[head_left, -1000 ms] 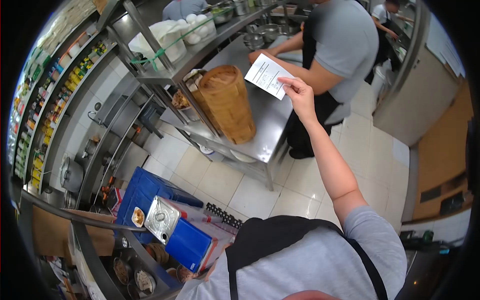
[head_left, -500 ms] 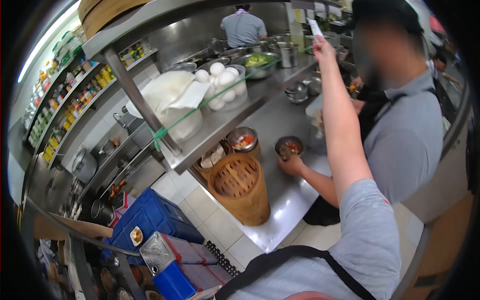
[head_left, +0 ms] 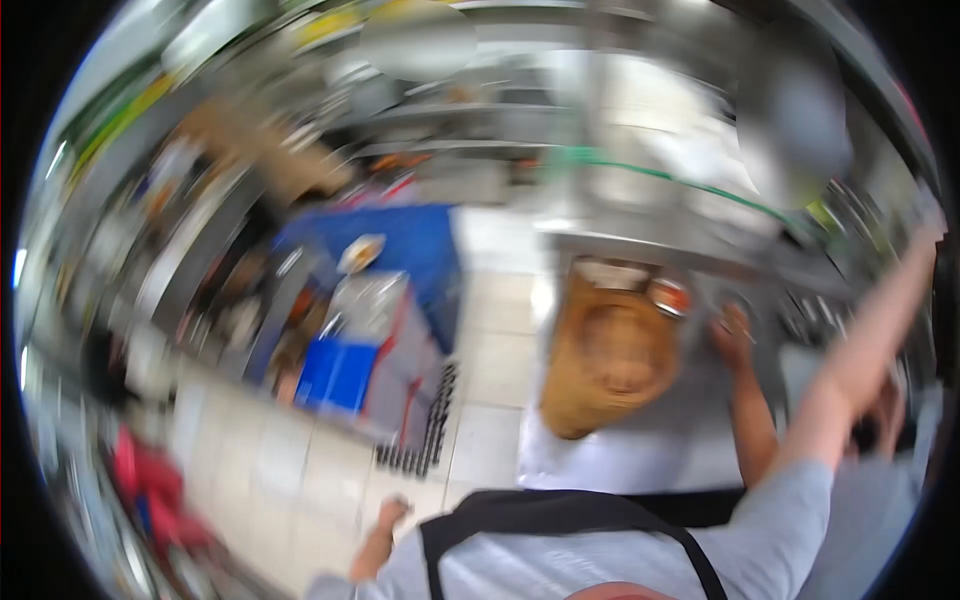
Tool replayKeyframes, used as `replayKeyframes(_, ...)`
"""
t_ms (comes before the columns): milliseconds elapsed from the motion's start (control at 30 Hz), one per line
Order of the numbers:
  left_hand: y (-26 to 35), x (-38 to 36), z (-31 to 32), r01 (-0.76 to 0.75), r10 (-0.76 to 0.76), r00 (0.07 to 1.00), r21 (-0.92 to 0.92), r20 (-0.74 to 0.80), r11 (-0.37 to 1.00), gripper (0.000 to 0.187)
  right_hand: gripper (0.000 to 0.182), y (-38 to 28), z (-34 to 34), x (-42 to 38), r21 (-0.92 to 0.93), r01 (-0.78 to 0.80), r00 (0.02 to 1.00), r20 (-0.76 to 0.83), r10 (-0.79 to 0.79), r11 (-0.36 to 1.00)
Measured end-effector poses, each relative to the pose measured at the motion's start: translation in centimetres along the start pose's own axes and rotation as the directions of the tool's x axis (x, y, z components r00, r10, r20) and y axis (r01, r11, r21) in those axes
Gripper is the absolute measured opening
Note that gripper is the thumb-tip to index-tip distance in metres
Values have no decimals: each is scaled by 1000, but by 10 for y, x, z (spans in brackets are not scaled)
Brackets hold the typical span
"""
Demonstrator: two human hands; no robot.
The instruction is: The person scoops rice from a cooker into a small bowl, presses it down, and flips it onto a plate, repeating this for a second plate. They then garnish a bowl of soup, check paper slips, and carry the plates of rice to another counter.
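My right arm reaches up to the far right edge. There my right hand (head_left: 932, 232) is smeared, with a pale shape at its fingertips that matches the white paper slip (head_left: 926, 203) it gripped a moment ago. Low in the view, my left hand (head_left: 394, 511) hangs over the tiled floor beside my body, away from any object; blur hides how its fingers lie. On the steel table stands a bamboo steamer (head_left: 625, 350), with a bowl of red pieces (head_left: 668, 297) behind it.
A co-worker's hand (head_left: 733, 333) is over the table right of the steamer. Blue crates (head_left: 400, 235) and a metal tin (head_left: 370, 305) stand left of the aisle. A green cord (head_left: 660, 175) runs along the shelf above the table.
My view has swung left and down, blurring everything. The steamer and table now sit nearer the middle, my raised right hand is at the right edge, and my left hand has come into view.
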State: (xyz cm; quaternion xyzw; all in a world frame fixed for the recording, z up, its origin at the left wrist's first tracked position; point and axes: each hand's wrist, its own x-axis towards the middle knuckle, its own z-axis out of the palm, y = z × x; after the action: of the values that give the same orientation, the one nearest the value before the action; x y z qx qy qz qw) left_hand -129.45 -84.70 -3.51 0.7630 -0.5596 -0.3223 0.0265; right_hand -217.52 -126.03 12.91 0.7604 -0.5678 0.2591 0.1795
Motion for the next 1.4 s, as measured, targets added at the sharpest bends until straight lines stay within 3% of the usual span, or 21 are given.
replayKeyframes(33, 12, -6, -1, 132, -145, 984, -120, -100, 984, 39, 35, -34, 46, 95, -95, 228, 974, 35, -226, 969)
replayKeyframes(67, 23, -12, -7, 70, -56, 982, 72, -180, 995, 31, 35, -106, 89, 188, -187, 446, 894, 50, -446, 875)
replayKeyframes(100, 51, -22, -29, 250, -274, 935, -130, -224, 960, 21, 39, -113, 83, 186, -224, 529, 846, 59, -530, 819)
replayKeyframes(167, 60, -36, -39, 285, -396, 850, -330, -347, 900, 15, 41, -149, 39, 198, -115, 529, 828, 288, -481, 841)
replayKeyframes(200, 61, -47, -45, 295, -415, 851, -361, -322, 885, 17, 41, -214, 9, 243, -51, 627, 761, 256, -597, 778)
replayKeyframes(300, 63, -90, -43, 382, -582, 776, -555, -241, 739, 22, 24, -418, -169, 325, -10, 959, 264, -334, -905, 283)
replayKeyframes(400, 28, -141, -1, 409, -668, 708, -638, -229, 653, 22, 10, -612, -390, 362, -259, 960, -266, -734, -625, -106)
replayKeyframes(500, -22, -209, 54, 493, -802, 581, -724, -139, 482, 21, 13, -744, -514, 342, -587, 770, -613, -789, -36, -252)
replayKeyframes(533, -34, -234, 72, 514, -855, 511, -764, -92, 390, 20, 19, -747, -471, 385, -380, 881, -299, -909, 290, -283)
replayKeyframes(567, -44, -260, 86, 520, -864, 496, -770, -80, 370, 20, 25, -793, -466, 351, -162, 907, 84, -835, 543, -389)
replayKeyframes(633, -61, -307, 106, 539, -948, 318, -820, -15, 193, 18, 9, -887, -495, 302, -553, 634, -480, -829, 286, -540)
replayKeyframes(667, -67, -324, 110, 542, -954, 298, -822, -3, 172, 18, 9, -918, -469, 280, -553, 630, -466, -831, 304, -545)
replayKeyframes(767, -88, -374, 117, 443, -983, 175, -896, 49, 34, 18, 23, -1017, -371, 219, 225, 696, 102, -971, -216, -682)
replayKeyframes(833, -107, -392, 113, 390, -989, 142, -920, 41, 19, 19, 26, -1082, -375, 134, 291, 772, 161, -950, -269, -565)
replayKeyframes(867, -118, -396, 108, 329, -993, 120, -944, 20, 21, 20, 23, -1108, -367, 98, 476, 559, 244, -877, -414, -679)
replayKeyframes(933, -146, -403, 92, 263, -997, 68, -964, -30, 47, 22, 18, -1164, -324, 40, 694, 383, 318, -719, -618, -610)
replayKeyframes(1000, -186, -401, 87, 216, -996, 17, -972, -92, 93, 22, 15, -1213, -266, -5, 668, 445, 273, -736, -620, -597)
replayKeyframes(1033, -201, -406, 75, 228, -996, 11, -969, -93, 93, 21, 13, -1229, -238, -21, 789, 269, 252, -612, -750, -553)
replayKeyframes(1067, -213, -414, 58, 242, -995, 15, -965, -98, 98, 21, 11, -1245, -212, -32, 797, 323, 221, -588, -778, -510)
replayKeyframes(1267, -305, -450, 14, 342, -997, -73, -939, 16, -40, 22, 7, -1357, -121, -56, 913, 288, 136, -338, -931, -289)
replayKeyframes(1400, -357, -483, -8, 266, -981, -176, -956, 81, -127, 21, 8, -1478, -139, -80, 910, 113, 66, -408, -911, -399)
